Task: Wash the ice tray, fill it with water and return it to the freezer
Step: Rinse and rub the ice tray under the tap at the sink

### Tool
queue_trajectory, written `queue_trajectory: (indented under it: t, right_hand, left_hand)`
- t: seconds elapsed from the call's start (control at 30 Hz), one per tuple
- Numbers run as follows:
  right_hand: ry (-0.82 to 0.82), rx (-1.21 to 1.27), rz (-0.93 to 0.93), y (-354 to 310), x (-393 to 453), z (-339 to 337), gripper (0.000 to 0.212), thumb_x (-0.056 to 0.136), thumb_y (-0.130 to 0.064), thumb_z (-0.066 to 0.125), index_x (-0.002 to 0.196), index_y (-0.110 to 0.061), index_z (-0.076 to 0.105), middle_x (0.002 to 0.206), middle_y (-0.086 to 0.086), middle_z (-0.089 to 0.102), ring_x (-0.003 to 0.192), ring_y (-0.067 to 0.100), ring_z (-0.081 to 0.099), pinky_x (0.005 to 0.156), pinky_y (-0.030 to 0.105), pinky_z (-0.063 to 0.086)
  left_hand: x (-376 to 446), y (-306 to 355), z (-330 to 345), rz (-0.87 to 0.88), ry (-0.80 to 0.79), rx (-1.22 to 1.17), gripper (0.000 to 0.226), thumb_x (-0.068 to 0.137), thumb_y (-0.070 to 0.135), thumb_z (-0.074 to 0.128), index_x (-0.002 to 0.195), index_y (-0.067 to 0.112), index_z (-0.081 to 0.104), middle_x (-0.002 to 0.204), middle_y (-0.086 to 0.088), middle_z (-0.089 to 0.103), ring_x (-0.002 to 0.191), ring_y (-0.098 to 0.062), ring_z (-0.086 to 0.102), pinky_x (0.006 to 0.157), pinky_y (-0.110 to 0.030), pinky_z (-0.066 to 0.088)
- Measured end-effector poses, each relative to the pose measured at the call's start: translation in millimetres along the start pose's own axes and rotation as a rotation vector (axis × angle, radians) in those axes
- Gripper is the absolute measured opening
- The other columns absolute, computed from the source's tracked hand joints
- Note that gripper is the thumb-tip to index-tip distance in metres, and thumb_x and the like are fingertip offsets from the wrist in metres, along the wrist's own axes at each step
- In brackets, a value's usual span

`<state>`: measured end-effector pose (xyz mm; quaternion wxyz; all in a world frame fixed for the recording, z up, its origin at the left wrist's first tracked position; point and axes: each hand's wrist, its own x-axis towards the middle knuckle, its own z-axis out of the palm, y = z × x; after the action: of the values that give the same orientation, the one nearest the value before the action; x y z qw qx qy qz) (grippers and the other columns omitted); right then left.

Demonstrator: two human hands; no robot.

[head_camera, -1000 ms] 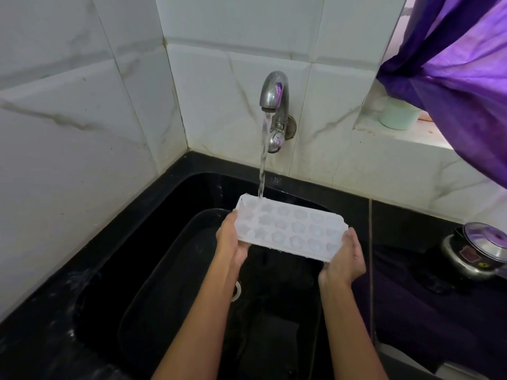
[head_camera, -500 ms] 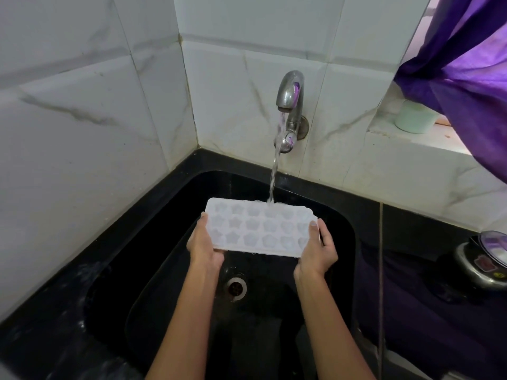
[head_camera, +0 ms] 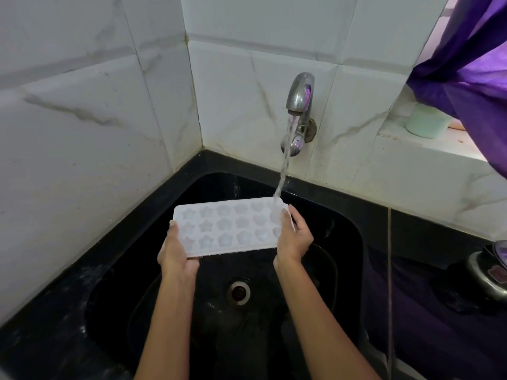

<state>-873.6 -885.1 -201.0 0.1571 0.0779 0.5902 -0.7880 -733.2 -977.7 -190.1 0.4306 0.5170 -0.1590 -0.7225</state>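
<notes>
A white ice tray [head_camera: 229,226] with star and flower shaped cells is held level over the black sink [head_camera: 345,242]. My left hand [head_camera: 175,250] grips its left end and my right hand [head_camera: 295,237] grips its right end. A metal tap [head_camera: 300,105] on the tiled wall is running, and its stream of water [head_camera: 284,165] lands on the tray's far right corner, next to my right thumb.
The sink drain [head_camera: 238,292] lies below the tray. A pale green cup [head_camera: 428,123] stands on the white ledge at the right, under a purple curtain [head_camera: 472,78]. A steel lidded pot [head_camera: 491,272] sits on the dark counter at the far right.
The tray has shifted left under the tap, so the stream now lands on its far right corner instead of its left and then middle cells. Both hands moved with it.
</notes>
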Motion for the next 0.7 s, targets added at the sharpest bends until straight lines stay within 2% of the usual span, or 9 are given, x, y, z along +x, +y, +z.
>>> queue_trajectory:
  t: [0.1,0.17,0.27,0.33,0.37,0.43,0.5,0.63,0.7]
  right_hand:
    - [-0.028,-0.100,-0.034,-8.2,8.7,6.8,0.028,0.089,-0.016,0.068,0.117,-0.016,0.068,0.111,-0.005,0.067,0.095,0.005,0.062,0.061,0.009,0.050]
    - [-0.034,-0.229,-0.061,-14.9,17.6,6.8,0.024,0.088,-0.021,0.068,0.112,-0.020,0.069,0.110,-0.001,0.069,0.101,0.012,0.064,0.074,0.018,0.053]
    - [-0.054,-0.681,-0.217,-30.4,30.8,4.2,0.020,0.089,-0.036,0.061,0.105,-0.026,0.066,0.104,-0.001,0.070,0.099,0.021,0.064,0.082,0.033,0.049]
    - [-0.057,-0.953,-0.374,-43.5,39.0,6.0,0.033,0.091,-0.046,0.055,0.113,-0.023,0.063,0.111,0.001,0.066,0.106,0.024,0.060,0.088,0.036,0.045]
    - [-0.054,-0.983,-0.443,-50.5,41.3,8.7,0.040,0.092,-0.048,0.053,0.120,-0.019,0.060,0.116,0.003,0.064,0.110,0.025,0.058,0.092,0.038,0.044]
    - [-0.087,-0.897,-0.511,-66.9,44.7,20.4,0.049,0.094,-0.047,0.052,0.128,-0.013,0.054,0.125,0.006,0.059,0.116,0.025,0.055,0.095,0.038,0.042]
    - [-0.168,-0.733,-0.463,-83.7,48.2,39.6,0.050,0.093,-0.048,0.052,0.126,-0.010,0.053,0.123,0.005,0.059,0.112,0.021,0.055,0.090,0.033,0.043]
    - [-0.202,-0.461,-0.168,-113.8,61.4,76.8,0.044,0.088,-0.054,0.057,0.084,-0.011,0.055,0.078,0.002,0.056,0.077,0.017,0.056,0.058,0.024,0.042]
    - [-0.189,-0.404,-0.041,-119.2,69.5,82.8,0.042,0.086,-0.051,0.062,0.076,-0.011,0.055,0.075,0.002,0.057,0.070,0.015,0.058,0.053,0.022,0.044]
  left_hand:
    - [0.5,2.2,7.7,0.000,0.014,-0.026,0.028,0.090,0.034,0.063,0.105,0.011,0.058,0.092,-0.008,0.068,0.083,-0.027,0.069,0.071,-0.047,0.057]
    - [0.3,1.3,14.7,0.003,0.021,-0.032,0.022,0.091,0.033,0.063,0.094,0.011,0.059,0.087,-0.007,0.067,0.079,-0.026,0.069,0.070,-0.047,0.057]
    - [-0.6,-1.6,25.1,-0.004,0.016,-0.032,0.022,0.090,0.035,0.064,0.087,0.014,0.061,0.086,-0.007,0.069,0.077,-0.024,0.069,0.070,-0.045,0.058]
    - [-0.6,-5.3,30.9,-0.017,0.006,-0.027,0.024,0.089,0.037,0.064,0.089,0.013,0.062,0.088,-0.007,0.070,0.078,-0.025,0.070,0.071,-0.045,0.059]
    - [-1.1,-7.4,33.4,-0.022,0.003,-0.026,0.025,0.089,0.037,0.064,0.091,0.013,0.063,0.088,-0.008,0.070,0.078,-0.025,0.070,0.071,-0.045,0.058]
    - [-2.9,-12.6,38.9,-0.038,-0.002,-0.022,0.025,0.090,0.037,0.063,0.093,0.012,0.063,0.087,-0.007,0.070,0.079,-0.025,0.069,0.074,-0.047,0.058]
    - [-5.2,-17.4,43.8,-0.054,-0.006,-0.010,0.024,0.090,0.038,0.063,0.091,0.014,0.062,0.088,-0.007,0.069,0.081,-0.026,0.069,0.076,-0.048,0.058]
    - [-10.0,-25.0,50.2,-0.071,-0.020,0.012,0.026,0.089,0.040,0.064,0.099,0.016,0.062,0.091,-0.008,0.070,0.083,-0.026,0.069,0.074,-0.048,0.058]
    - [-11.3,-28.4,50.9,-0.073,-0.027,0.018,0.026,0.089,0.040,0.063,0.099,0.016,0.063,0.093,-0.008,0.070,0.085,-0.027,0.070,0.077,-0.049,0.058]
